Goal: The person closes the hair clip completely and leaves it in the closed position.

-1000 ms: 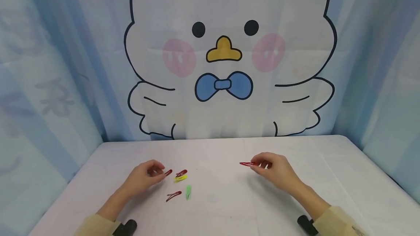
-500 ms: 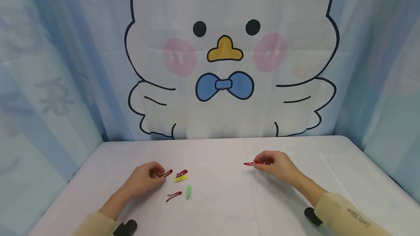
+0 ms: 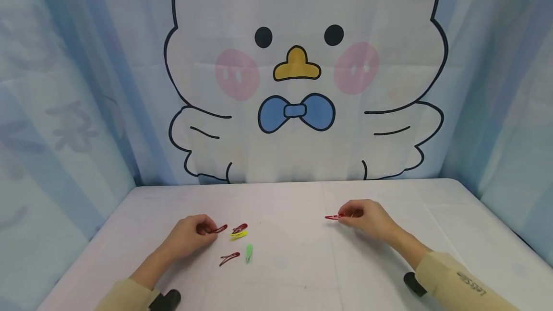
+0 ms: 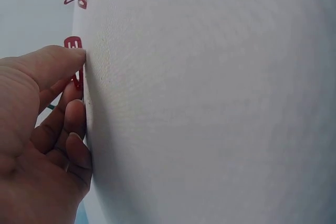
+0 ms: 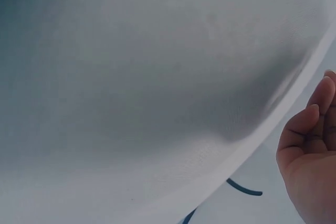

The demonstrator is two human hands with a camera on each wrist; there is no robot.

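My left hand (image 3: 192, 235) pinches a red snap hair clip (image 3: 220, 229) low over the white table. In the left wrist view the thumb lies across this red hair clip (image 4: 73, 42), with the other fingers curled beneath. To its right lie another red hair clip (image 3: 239, 228) and a yellow hair clip (image 3: 238, 235), side by side. Nearer the front are a sprung-apart red hair clip (image 3: 229, 258) and a green hair clip (image 3: 248, 254). My right hand (image 3: 367, 220), on the right side, pinches a red hair clip (image 3: 332, 217) above the tabletop; the right wrist view leaves that clip out.
A white cloth covers the table (image 3: 285, 205). Behind it hangs a curtain (image 3: 298, 152) with a cartoon bird, and blue curtains close off both sides. Black straps with cameras (image 3: 166, 300) sit at the wrists by the beige sleeves.
My right hand has drifted a little to the right with its red hair clip. More of the red hair clip at my left fingertips shows now. The clips lying on the table stay put.
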